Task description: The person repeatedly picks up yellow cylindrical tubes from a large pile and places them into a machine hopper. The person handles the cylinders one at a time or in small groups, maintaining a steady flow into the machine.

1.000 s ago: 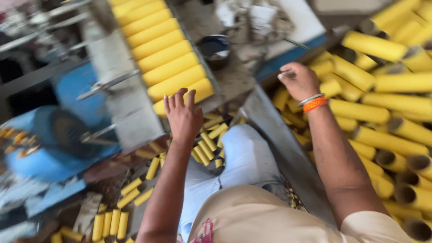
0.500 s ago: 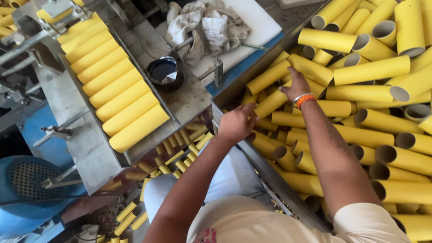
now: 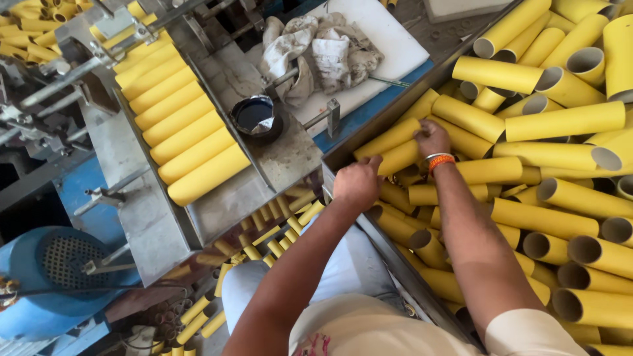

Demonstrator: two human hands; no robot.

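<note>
Nearest to us, both hands reach into the bin of yellow tubes on our right. The left hand rests at the bin's near wall, fingers curled together over the end of one yellow tube; whether they fully clamp it we cannot tell. The right hand, with an orange wristband, lies just beyond on the same tube, fingers bent down against it. Further into the bin, a large pile of tubes remains loose. Left of the bin, the sloped tray of the machine carries a row of tubes lying side by side, so we judge loading as partly done. Below the tray lie short cut pieces. Beyond the tray stand a small dark pot and crumpled rags.
</note>
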